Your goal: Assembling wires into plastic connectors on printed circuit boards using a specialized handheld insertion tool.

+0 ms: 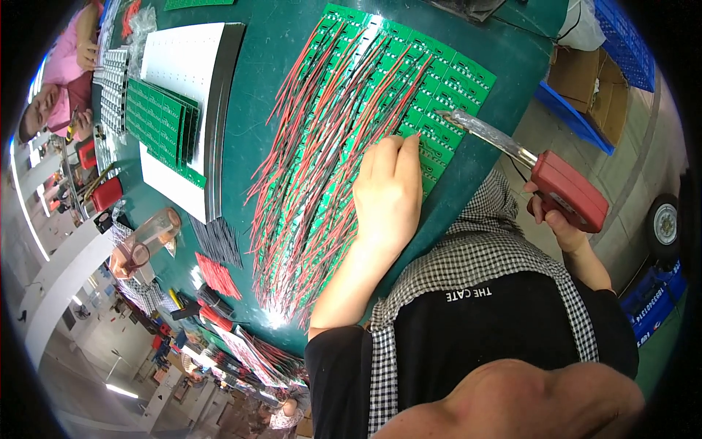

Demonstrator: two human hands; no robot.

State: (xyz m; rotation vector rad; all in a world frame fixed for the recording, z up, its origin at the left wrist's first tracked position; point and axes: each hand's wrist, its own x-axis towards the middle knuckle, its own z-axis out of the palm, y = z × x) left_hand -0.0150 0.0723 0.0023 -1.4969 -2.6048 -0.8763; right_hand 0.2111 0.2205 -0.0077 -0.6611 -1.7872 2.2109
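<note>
A large green circuit board panel (457,91) lies on the table, with many red and black wires (314,154) fanned across it toward the lower left. My left hand (387,194) rests on its right part, fingers bent and pressed together. Whatever those fingertips pinch is too small to make out. In my right hand (563,227) is a red pistol-shaped soldering iron (574,192), gripped by its handle. Its silver-wrapped shaft points left, and the tip is over the pads just above my left fingertips. Whether the tip touches the board I cannot tell.
Left of the panel, smaller green boards (157,121) are stacked on white sheets (183,58). Bundles of black wires (216,240) and red wires (217,276) lie closer. A clear plastic cup (157,228) stands by the far edge. Another person (62,95) works across the table.
</note>
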